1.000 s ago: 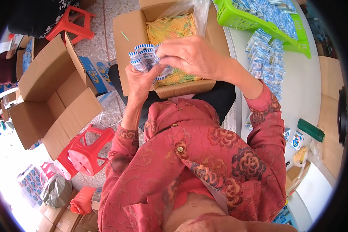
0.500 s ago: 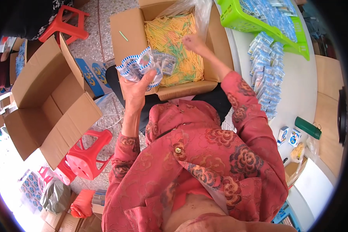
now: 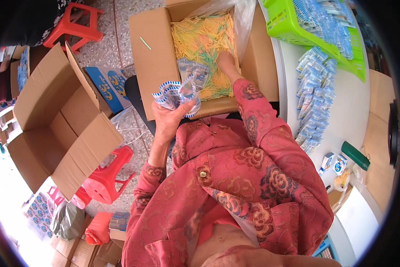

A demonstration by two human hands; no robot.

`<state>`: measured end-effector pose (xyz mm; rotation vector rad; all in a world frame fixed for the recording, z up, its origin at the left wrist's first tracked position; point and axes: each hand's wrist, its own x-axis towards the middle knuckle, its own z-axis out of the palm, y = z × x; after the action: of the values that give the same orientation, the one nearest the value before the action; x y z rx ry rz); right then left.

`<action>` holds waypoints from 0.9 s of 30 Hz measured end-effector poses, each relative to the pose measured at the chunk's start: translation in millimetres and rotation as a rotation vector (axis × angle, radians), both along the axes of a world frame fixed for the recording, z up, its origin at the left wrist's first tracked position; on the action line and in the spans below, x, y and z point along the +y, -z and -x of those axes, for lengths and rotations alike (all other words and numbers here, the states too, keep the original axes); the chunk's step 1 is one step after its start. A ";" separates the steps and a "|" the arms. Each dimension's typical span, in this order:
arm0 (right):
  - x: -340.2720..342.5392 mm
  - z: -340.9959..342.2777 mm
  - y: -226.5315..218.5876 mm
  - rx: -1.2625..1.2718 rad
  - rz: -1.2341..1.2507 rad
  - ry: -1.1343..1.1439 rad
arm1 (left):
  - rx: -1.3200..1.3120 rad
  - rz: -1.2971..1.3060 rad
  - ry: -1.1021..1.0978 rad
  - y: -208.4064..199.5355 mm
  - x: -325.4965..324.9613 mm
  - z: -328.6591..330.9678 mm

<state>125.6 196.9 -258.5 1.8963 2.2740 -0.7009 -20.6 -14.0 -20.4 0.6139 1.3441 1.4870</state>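
My left hand is closed round a folded strip of small clear packets with blue-and-white striped edges. Part of that strip hangs over the open cardboard box at my lap. Thin yellow, orange and green plastic sticks fill this box in a loose heap. My right hand reaches down onto the sticks at the right side of the box. Its fingers point downward and are hidden by the back of the hand, so what they hold does not show.
A green stick lies on the left flap. An open carton stands at left, near red stools. On the right, a white table bears heaped packet strips, a lime-green basket and a dark green bottle.
My right hand has come down and nearer to me onto the sticks. The left hand has shifted right and slightly nearer with the packet strip. The whole view has shifted a little.
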 end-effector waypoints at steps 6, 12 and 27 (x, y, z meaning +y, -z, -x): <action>-1.8 12.0 6.6 -0.077 0.038 0.058 | -0.015 0.002 -0.031 -4.8 5.9 -1.7; 1.4 2.2 13.2 -0.018 0.007 0.139 | -0.049 0.019 -0.027 -5.8 8.9 -4.6; 10.5 -36.6 -6.7 0.534 0.521 0.317 | -0.004 -0.046 -0.009 -7.4 -4.6 -13.0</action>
<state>162.2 207.4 -251.8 1.9641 1.7403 -1.8206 -7.6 -18.6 -13.0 0.6345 1.3144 1.5292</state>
